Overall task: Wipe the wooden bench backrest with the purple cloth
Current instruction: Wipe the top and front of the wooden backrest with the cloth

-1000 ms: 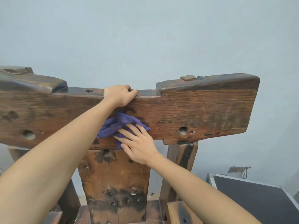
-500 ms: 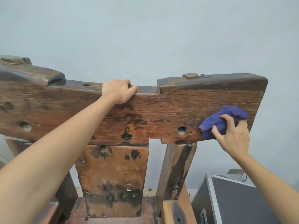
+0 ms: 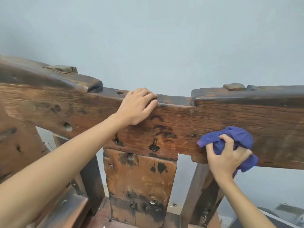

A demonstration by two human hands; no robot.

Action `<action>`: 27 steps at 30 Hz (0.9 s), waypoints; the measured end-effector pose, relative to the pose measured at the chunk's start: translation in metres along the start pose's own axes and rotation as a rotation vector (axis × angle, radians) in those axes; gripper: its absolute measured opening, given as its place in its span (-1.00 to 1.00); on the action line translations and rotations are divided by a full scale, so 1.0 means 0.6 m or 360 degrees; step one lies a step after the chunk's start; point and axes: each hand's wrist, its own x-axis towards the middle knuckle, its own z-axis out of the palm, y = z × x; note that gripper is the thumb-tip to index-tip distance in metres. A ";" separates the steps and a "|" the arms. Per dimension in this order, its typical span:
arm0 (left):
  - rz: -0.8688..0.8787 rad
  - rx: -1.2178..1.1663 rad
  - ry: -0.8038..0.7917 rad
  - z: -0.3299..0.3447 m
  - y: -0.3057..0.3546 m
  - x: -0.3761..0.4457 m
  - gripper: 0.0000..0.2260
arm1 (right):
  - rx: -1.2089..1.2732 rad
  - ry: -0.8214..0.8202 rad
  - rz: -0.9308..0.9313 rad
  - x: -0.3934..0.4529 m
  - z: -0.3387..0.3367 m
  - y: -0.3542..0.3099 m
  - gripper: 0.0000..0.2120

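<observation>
The wooden bench backrest (image 3: pixel 205 122) is a thick, weathered top rail that runs across the view, with dark stains and holes. My left hand (image 3: pixel 137 106) grips its upper edge at the lowered middle notch, fingers curled over the top. My right hand (image 3: pixel 227 158) holds the bunched purple cloth (image 3: pixel 230 137) and presses it against the front face of the rail near its lower edge, right of centre. Part of the cloth hangs out below my palm.
A wide central slat (image 3: pixel 139 183) and a slanted post (image 3: pixel 202 193) stand below the rail. A side panel (image 3: pixel 18 142) rises at the left. The pale blue wall (image 3: pixel 148 38) lies close behind. A dark case (image 3: pixel 279 216) shows at the bottom right.
My right hand swept the cloth from the rail's middle far to the right, then came back a little leftward. The view has shifted to the left. My left hand has kept its grip.
</observation>
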 end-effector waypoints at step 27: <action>-0.1009 -0.0214 0.0430 -0.264 -0.736 -0.328 -0.56 | 0.0339 -0.0721 -0.2078 -0.212 0.406 -0.885 -0.30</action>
